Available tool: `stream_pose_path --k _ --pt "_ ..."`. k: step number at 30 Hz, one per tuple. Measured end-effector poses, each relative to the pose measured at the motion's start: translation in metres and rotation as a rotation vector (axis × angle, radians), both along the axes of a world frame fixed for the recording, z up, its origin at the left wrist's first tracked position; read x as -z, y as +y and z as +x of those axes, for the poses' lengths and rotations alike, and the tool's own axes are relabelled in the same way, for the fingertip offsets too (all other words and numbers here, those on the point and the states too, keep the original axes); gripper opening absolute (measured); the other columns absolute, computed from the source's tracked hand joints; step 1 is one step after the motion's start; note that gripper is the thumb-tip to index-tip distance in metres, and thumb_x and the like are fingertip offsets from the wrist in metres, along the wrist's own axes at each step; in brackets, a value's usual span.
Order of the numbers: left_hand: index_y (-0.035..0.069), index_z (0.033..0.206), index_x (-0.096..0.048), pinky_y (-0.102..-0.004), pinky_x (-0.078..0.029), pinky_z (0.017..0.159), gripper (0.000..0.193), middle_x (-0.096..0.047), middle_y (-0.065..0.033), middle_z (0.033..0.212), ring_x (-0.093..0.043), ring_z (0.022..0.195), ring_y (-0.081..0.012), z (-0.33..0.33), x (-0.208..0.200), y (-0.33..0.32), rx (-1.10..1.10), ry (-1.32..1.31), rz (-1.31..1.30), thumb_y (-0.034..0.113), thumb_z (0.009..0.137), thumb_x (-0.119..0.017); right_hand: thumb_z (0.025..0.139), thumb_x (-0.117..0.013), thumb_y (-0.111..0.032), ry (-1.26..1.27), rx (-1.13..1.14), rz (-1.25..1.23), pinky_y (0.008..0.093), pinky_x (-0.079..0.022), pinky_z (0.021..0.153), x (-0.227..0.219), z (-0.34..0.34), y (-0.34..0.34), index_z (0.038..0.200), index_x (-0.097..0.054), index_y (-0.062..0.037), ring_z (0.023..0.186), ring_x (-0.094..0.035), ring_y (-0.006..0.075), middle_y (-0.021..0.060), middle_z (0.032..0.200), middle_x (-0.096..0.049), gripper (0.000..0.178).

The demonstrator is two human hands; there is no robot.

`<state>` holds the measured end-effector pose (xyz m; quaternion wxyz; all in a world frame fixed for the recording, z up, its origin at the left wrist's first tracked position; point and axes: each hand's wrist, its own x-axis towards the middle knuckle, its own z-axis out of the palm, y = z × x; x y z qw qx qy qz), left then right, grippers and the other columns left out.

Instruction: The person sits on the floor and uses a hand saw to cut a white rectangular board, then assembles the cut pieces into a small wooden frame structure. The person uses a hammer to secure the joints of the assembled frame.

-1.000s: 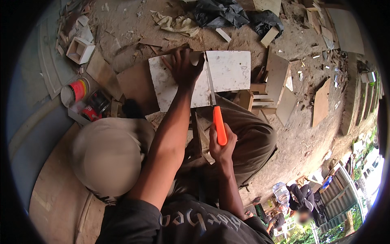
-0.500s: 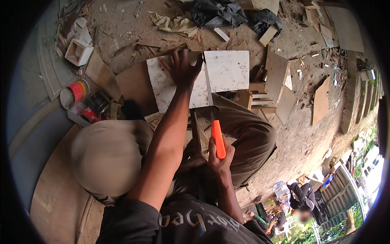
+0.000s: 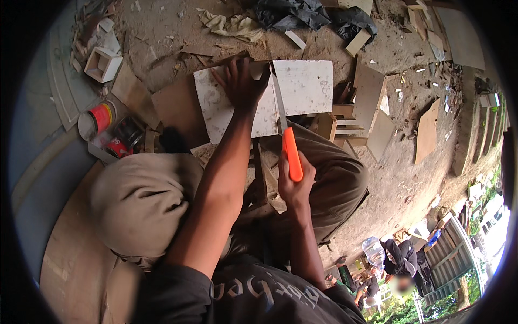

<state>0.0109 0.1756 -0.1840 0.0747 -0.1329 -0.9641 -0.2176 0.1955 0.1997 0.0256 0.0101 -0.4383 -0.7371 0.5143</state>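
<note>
My right hand (image 3: 297,181) is wrapped round the orange handle of a handsaw (image 3: 292,155). Its long blade runs away from me along a cut in a white, stained board (image 3: 229,116). The blade's far tip reaches past the board's far edge. To the right of the blade lies the board's right-hand part (image 3: 305,86), slightly out of line with the left. My left hand (image 3: 241,83) presses on the board just left of the blade, fingers spread. What supports the board is mostly hidden; a brown panel (image 3: 175,116) shows at its left edge.
Paint cans (image 3: 100,120) stand at the left beside a small wooden box (image 3: 103,65). Wooden frames and panels (image 3: 368,100) lie right of the board. Black plastic sheeting (image 3: 291,13) and cloth lie on the dirt floor beyond. Other people (image 3: 402,259) sit at the lower right.
My right hand has pushed the saw forward, away from me, so its handle is now close to the board's near edge. My left hand stays on the board.
</note>
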Motion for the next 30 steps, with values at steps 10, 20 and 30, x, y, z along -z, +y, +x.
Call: stream_pose_path --k 10,20,30 --pt "0.016 0.112 -0.061 -0.0682 -0.007 0.115 0.061 -0.056 -0.0090 0.123 -0.053 0.120 -0.0308 -0.006 0.000 0.003 -0.004 0.016 0.028 0.069 0.080 -0.059 0.096 -0.058 -0.017 0.040 -0.006 -0.022 0.0239 -0.037 0.052 -0.003 0.009 -0.004 0.086 -0.059 0.0022 0.060 -0.043 0.0049 -0.0007 0.063 -0.048 0.022" --pt "0.016 0.105 -0.060 -0.0685 -0.013 0.114 0.027 -0.057 -0.0083 0.121 -0.054 0.117 -0.0289 -0.004 -0.005 0.003 -0.005 -0.011 -0.116 0.039 0.091 -0.055 0.088 -0.061 -0.009 -0.001 0.006 -0.055 0.0303 -0.047 0.056 -0.018 0.043 -0.017 0.086 -0.063 0.0025 0.057 -0.062 0.0155 0.0115 0.063 -0.058 0.012" --pt "0.018 0.105 -0.061 -0.0672 -0.017 0.114 0.024 -0.058 -0.0088 0.116 -0.055 0.114 -0.0299 -0.006 0.025 -0.006 0.035 0.002 -0.209 0.037 0.091 -0.056 0.095 -0.058 -0.011 0.164 -0.146 0.027 0.0262 -0.045 0.061 0.027 0.003 -0.002 0.093 -0.062 0.0041 0.066 -0.051 0.0087 0.0033 0.071 -0.056 0.016"
